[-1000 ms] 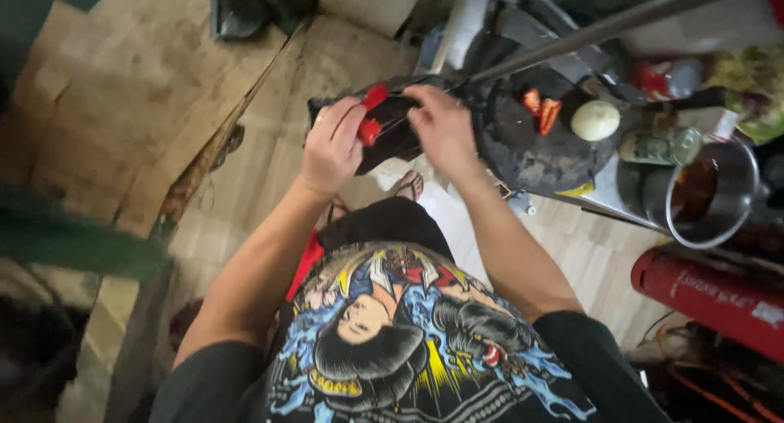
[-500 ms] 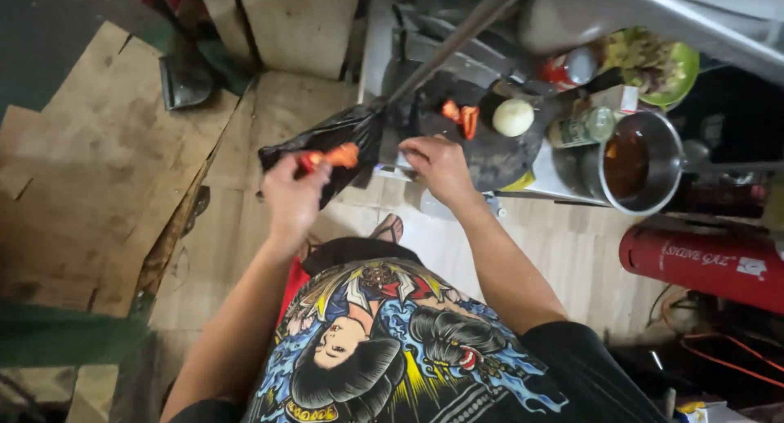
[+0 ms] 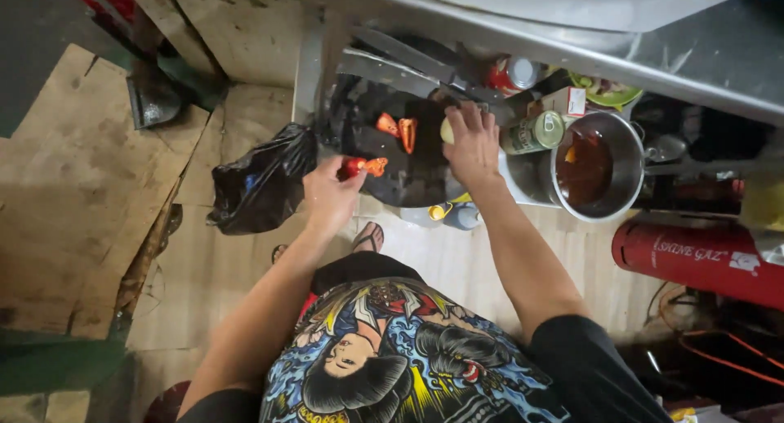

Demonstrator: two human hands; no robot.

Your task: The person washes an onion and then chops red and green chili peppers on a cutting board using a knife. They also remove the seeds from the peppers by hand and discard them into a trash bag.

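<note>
Both hands work at a dark round chopping board (image 3: 408, 174), seen from the head camera looking straight down. Left hand (image 3: 331, 196) is closed, its fingertips pinching a red pepper piece (image 3: 362, 166) held at the board's 9 o'clock edge. Right hand (image 3: 471, 145) lies palm down at the board's 3 o'clock side, fingers curled over a pale round onion (image 3: 447, 131), of which only a sliver shows at the hand's 9 o'clock side; the hand grips or presses it, which of the two I cannot tell.

Two more red pepper pieces (image 3: 398, 129) lie on the board near its 12 o'clock edge, apart from both hands. A large cleaver (image 3: 408, 68) lies across the top of the board, at 11 o'clock from the right hand.

At 3 o'clock from the right hand, a green tin can (image 3: 535, 131) lies on its side, just beside a steel pot (image 3: 629, 158) filled with dark reddish liquid. A black plastic bag (image 3: 261, 182) sits on the floor at 9 o'clock from the left hand, near it but not touching. A red gas cylinder (image 3: 702, 256) lies on the floor at 4 o'clock from the pot. Flattened cardboard (image 3: 73, 202) covers the floor at far left.
</note>
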